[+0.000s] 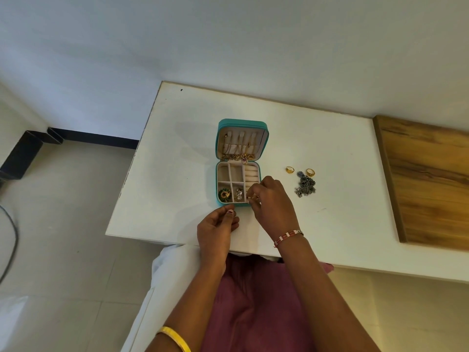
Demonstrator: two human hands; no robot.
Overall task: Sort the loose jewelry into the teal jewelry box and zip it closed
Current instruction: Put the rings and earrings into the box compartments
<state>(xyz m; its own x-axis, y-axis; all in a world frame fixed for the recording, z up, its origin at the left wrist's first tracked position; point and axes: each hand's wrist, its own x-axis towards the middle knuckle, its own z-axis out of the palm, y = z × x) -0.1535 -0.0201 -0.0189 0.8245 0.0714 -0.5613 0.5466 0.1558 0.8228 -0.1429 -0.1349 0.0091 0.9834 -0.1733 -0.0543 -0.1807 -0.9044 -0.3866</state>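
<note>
Head view: mid-frame on a white table (177, 153), the teal box (239, 162) lies open, chains hung in its lid, earrings in its lower-left cells. Right hand (270, 199) covers the box's lower-right corner, fingertips pinching something too small to identify. Left hand (215, 227) hovers just below the box, fingers loosely curled, holding nothing. Right of the box lie two gold rings (290, 169) and a dark beaded piece (305, 185).

The teal jewelry box (239, 163) lies open, its lid standing up with gold chains (237, 151) hanging inside. Right of the box lie two gold rings (290, 169) and a dark beaded chain (305, 185).
</note>
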